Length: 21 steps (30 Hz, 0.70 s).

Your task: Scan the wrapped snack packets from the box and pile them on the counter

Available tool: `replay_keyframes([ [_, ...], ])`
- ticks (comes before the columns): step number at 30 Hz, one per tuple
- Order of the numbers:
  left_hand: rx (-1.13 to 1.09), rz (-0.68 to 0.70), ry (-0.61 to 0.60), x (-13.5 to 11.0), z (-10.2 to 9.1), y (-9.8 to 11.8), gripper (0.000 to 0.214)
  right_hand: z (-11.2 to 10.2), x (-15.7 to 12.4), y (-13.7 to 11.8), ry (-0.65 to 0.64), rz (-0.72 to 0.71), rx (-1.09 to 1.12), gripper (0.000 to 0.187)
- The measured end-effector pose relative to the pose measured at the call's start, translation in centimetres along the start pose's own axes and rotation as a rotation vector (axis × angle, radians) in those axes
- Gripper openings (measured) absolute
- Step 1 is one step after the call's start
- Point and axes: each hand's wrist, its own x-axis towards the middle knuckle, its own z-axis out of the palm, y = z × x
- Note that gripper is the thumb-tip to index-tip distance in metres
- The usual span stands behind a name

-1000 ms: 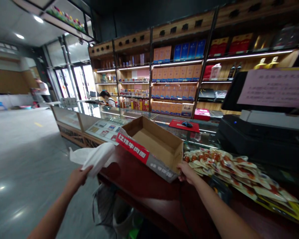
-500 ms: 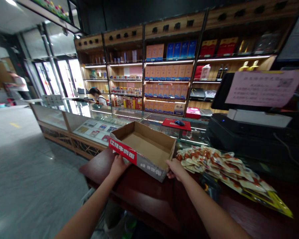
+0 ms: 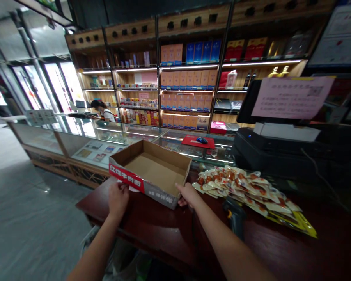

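Observation:
An open, empty cardboard box [image 3: 152, 171] with a red label on its front sits tilted on the dark red wooden counter [image 3: 152, 226]. My left hand [image 3: 117, 198] presses against the box's front left side, fingers closed over a bit of white paper under the box edge. My right hand [image 3: 187, 194] grips the box's near right corner. A row of snack packets [image 3: 245, 189] lies right of the box.
A barcode scanner [image 3: 235, 216] rests beside my right forearm. A black cash register [image 3: 280, 152] with a pink notice stands at the right. Glass display cases [image 3: 84, 140] run left, where another person sits. Stocked shelves fill the back wall.
My left hand, which held a white cloth out over the floor, has come in to the box's front; the cloth is almost out of sight. My right hand has stayed on the box's corner.

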Motion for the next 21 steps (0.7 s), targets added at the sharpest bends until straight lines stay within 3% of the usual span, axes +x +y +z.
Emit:
replay_keyframes([
  [1,-0.034,0.065,0.128,-1.0,-0.8,1.0,0.022,-0.8,-0.3,0.0,0.016,-0.008,-0.013,0.046],
  [3,-0.119,0.283,0.200,-3.3,-2.2,3.8,0.023,-3.3,-1.6,0.8,0.070,-0.034,-0.047,0.053],
  [5,-0.136,0.524,0.093,-5.6,-3.0,7.3,0.024,-6.9,-3.8,2.8,0.163,-0.082,-0.102,0.049],
  [7,-0.121,0.750,-0.030,-7.3,-3.1,10.9,0.030,-10.6,-6.6,5.7,0.377,-0.168,-0.367,0.040],
  [9,-0.072,0.859,-0.138,-8.4,-2.7,14.2,0.040,-13.4,-9.2,8.9,0.486,-0.069,-0.602,0.040],
  [12,0.065,0.858,-0.284,-9.0,-1.1,17.3,0.045,-14.8,-11.3,12.6,0.425,0.159,-0.716,0.050],
  [14,0.179,0.818,-0.388,-8.9,0.1,18.0,0.045,-14.4,-11.2,13.9,0.395,0.161,-0.723,0.051],
  [18,0.340,0.740,-0.510,-7.8,1.1,16.7,0.050,-13.9,-9.5,15.3,0.411,0.114,-0.615,0.029],
  [21,0.382,0.713,-0.510,-7.0,0.6,15.3,0.050,-14.6,-8.4,16.9,0.432,0.041,-0.282,0.026],
])
